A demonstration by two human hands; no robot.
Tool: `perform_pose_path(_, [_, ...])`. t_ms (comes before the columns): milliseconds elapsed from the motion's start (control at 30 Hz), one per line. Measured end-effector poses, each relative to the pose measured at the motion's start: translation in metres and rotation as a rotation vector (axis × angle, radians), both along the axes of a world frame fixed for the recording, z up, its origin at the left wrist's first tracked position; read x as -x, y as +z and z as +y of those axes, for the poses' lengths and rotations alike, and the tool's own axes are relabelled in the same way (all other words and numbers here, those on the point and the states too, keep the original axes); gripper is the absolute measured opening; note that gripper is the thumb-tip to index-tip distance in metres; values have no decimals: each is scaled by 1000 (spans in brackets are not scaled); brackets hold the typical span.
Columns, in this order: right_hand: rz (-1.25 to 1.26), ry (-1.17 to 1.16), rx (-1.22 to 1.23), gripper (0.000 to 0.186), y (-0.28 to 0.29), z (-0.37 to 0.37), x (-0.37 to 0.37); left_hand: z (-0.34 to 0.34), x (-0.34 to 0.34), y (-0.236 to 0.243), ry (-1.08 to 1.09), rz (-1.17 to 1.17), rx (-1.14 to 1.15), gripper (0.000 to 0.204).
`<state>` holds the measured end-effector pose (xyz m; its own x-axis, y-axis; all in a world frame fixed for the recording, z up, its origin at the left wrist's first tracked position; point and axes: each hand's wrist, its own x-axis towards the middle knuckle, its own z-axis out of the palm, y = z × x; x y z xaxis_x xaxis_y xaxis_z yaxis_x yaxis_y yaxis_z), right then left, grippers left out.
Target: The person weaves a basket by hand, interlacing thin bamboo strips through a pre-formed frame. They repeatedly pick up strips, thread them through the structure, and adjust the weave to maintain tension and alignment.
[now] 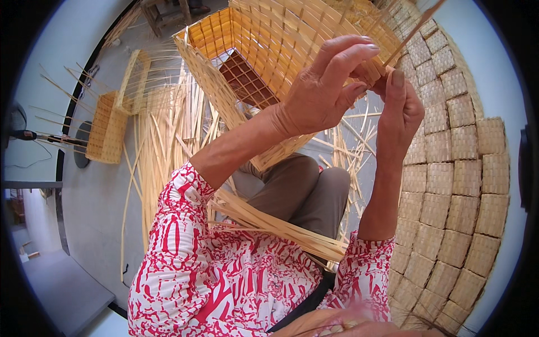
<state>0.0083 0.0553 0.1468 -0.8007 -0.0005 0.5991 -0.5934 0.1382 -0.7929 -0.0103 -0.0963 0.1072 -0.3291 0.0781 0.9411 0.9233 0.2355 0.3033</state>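
A large open basket (196,70) woven from pale bamboo strips leans up in front of me, above my knees. My left hand (325,84) is bent round its upper right corner, with two fingers arched above the edge and the thumb below. Close beside it, my right hand (401,106) pinches a thin bamboo strip (412,36) at that corner, between thumb and fingers. The strip's free end slants up to the right. Part of the corner is hidden behind the fingers. Several loose strips (269,219) lie across my lap.
Two smaller, unfinished baskets with strip ends sticking out, one in front (106,129) and one behind (135,81), stand at the left. Loose bamboo strips (163,151) cover much of the floor. Stacked woven pieces (449,174) line the right side. A wooden stool (160,14) stands far off.
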Motion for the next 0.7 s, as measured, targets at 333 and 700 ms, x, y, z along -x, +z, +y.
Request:
perform_pose_path(333, [12,-221,118,21,-23,20,28,-13,-61,0,305,-475,700,58])
perform_pose_path(700, [-51,-171,195,24,-51,51,5,-10,-45,-44,432,-449,1077,29])
